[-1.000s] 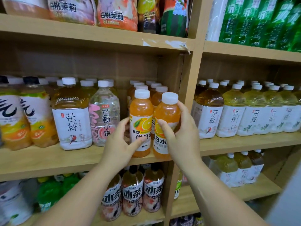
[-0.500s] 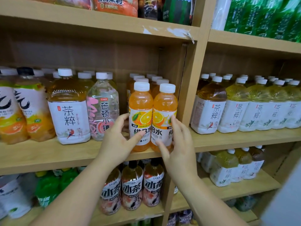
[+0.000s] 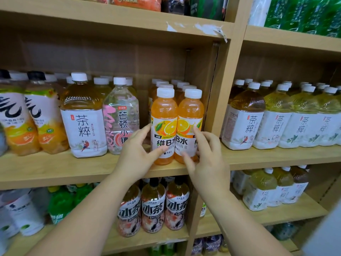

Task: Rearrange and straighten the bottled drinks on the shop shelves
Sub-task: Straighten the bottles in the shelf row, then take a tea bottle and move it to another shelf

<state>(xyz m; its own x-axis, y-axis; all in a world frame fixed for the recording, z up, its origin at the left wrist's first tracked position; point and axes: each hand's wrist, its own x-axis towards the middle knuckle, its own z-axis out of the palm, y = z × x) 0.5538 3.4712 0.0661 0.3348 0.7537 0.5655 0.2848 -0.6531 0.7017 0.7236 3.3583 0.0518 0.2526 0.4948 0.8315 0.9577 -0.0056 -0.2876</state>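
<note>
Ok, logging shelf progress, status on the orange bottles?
Left hand pinches left orange bottle, right hand pinches right orange bottle. Both upright at shelf front, touching. Nothing blocking.

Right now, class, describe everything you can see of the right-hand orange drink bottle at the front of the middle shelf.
The right-hand orange bottle is clear plastic filled with cloudy orange liquid, with a white screw cap and a white label showing orange slices. It stands upright at the shelf front, pressed against its twin bottle and beside the wooden post. The right hand holds its label between thumb and fingers.
</note>
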